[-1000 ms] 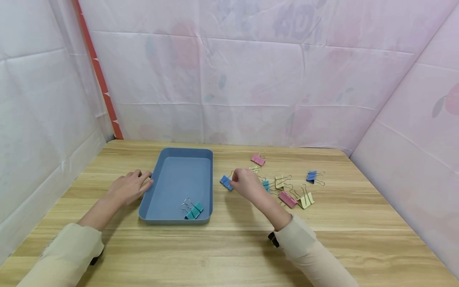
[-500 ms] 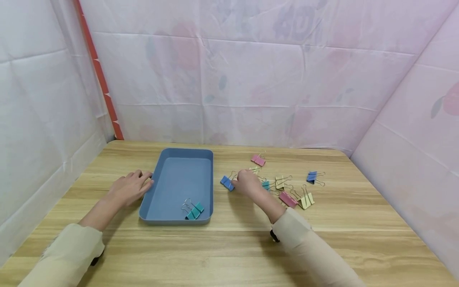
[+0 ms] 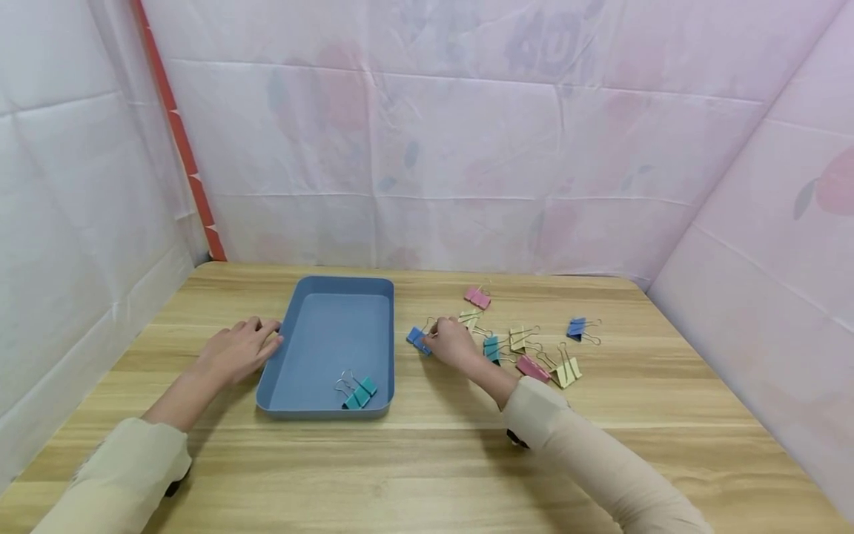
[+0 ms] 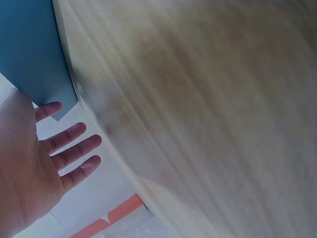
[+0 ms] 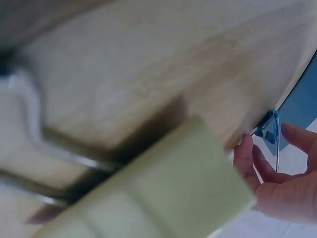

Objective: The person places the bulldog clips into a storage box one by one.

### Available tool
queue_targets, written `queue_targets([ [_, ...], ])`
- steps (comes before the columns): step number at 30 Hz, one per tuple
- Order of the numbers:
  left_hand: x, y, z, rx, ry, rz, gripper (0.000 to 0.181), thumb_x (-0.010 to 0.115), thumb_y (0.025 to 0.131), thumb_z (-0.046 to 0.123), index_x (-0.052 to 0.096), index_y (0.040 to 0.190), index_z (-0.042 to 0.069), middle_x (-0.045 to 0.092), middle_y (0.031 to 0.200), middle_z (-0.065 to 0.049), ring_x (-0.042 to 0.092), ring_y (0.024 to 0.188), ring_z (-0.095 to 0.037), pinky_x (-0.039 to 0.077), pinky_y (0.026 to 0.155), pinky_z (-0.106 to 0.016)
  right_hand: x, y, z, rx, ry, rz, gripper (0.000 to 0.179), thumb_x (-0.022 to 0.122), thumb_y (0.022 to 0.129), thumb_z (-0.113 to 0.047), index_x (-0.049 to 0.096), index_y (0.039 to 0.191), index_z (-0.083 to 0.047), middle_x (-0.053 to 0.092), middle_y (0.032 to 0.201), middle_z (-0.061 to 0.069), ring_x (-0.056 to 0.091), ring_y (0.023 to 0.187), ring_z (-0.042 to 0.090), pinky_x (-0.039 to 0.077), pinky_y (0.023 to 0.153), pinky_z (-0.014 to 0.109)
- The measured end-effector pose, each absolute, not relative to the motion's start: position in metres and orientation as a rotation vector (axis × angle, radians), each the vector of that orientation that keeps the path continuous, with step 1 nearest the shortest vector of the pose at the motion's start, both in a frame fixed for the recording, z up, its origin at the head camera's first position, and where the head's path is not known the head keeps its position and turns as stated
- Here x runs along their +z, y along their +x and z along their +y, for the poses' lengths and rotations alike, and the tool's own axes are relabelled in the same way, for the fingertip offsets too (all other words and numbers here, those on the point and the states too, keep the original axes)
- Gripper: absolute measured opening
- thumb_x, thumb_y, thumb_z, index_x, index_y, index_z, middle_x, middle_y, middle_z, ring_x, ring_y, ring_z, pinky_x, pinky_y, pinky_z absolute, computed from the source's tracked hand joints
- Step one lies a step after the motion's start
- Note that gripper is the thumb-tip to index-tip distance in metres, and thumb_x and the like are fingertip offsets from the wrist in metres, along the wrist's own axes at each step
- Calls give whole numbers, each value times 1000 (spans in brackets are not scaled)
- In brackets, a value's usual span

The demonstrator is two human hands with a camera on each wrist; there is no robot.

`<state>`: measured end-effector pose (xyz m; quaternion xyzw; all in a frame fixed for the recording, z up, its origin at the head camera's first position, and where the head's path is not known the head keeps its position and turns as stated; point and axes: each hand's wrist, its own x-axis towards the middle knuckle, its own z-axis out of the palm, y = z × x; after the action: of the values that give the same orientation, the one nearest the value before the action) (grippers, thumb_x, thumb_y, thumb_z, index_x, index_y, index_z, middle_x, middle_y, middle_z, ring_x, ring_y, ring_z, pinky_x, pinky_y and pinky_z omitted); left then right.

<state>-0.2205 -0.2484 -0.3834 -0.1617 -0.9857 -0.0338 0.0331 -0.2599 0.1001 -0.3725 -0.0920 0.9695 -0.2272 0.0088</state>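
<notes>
My left hand (image 3: 235,350) rests beside the left wall of a blue-grey tray (image 3: 267,386), fingers extended. In the left wrist view its thumb (image 4: 48,110) is at the tray's edge and the other fingers are spread. A teal binder clip (image 3: 360,393) lies in the tray's near right corner. Right of the tray, my right hand (image 3: 455,345) pinches a blue binder clip (image 3: 418,340) low at the table. The right wrist view shows thumb and fingertips on either side of that blue clip (image 5: 267,130), its wire handle standing up between them.
Right of my right hand lie a teal clip (image 3: 491,348), a pink clip (image 3: 534,368), several pale yellow clips (image 3: 567,373) and another blue clip (image 3: 577,328). Farther back is a pink clip (image 3: 477,298). Fabric walls (image 3: 467,148) surround the wooden table (image 3: 373,475).
My right hand has turned and lowered slightly at the blue clip, its forearm swinging right and uncovering more of the teal clip behind. The left hand and tray stay put.
</notes>
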Motion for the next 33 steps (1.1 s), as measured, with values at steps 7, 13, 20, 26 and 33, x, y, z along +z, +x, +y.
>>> queue_targets([
  [7, -385, -221, -249, -103, -499, -3025, 48, 38, 98, 35, 49, 127, -1, 48, 114, -26, 49, 102, -43, 41, 79, -57, -375, -265, 98, -740, -312, 3004, 16, 67, 82, -11, 65, 91, 1, 61, 87, 8, 55, 80, 20, 47, 70, 34],
  [13, -384, -220, -249, -109, -492, -3030, 48, 38, 98, 35, 48, 127, -2, 48, 114, -27, 49, 102, -43, 41, 80, -57, -377, -267, 98, -712, -422, 3024, 13, 61, 77, 0, 54, 67, -4, 47, 65, 4, 44, 62, 17, 37, 54, 29],
  [20, -384, -221, -249, -110, -492, -3036, 49, 37, 98, 35, 47, 129, -1, 47, 115, -27, 48, 103, -44, 40, 80, -57, -373, -266, 94, -736, -414, 2998, 5, 60, 82, 1, 59, 77, 0, 54, 71, 5, 47, 64, 16, 39, 56, 27],
  [26, -386, -222, -250, -122, -481, -3040, 48, 35, 98, 36, 46, 129, 1, 48, 114, -26, 48, 103, -43, 39, 81, -58, -370, -265, 93, -780, -397, 2987, 5, 60, 84, 0, 62, 88, 1, 60, 81, 8, 53, 71, 18, 45, 64, 29],
  [33, -386, -222, -250, -114, -479, -3042, 47, 36, 98, 36, 46, 129, 2, 48, 112, -25, 49, 101, -42, 40, 79, -57, -368, -264, 93, -817, -383, 2968, 4, 61, 85, -1, 63, 89, 0, 60, 82, 7, 54, 71, 18, 46, 63, 29],
])
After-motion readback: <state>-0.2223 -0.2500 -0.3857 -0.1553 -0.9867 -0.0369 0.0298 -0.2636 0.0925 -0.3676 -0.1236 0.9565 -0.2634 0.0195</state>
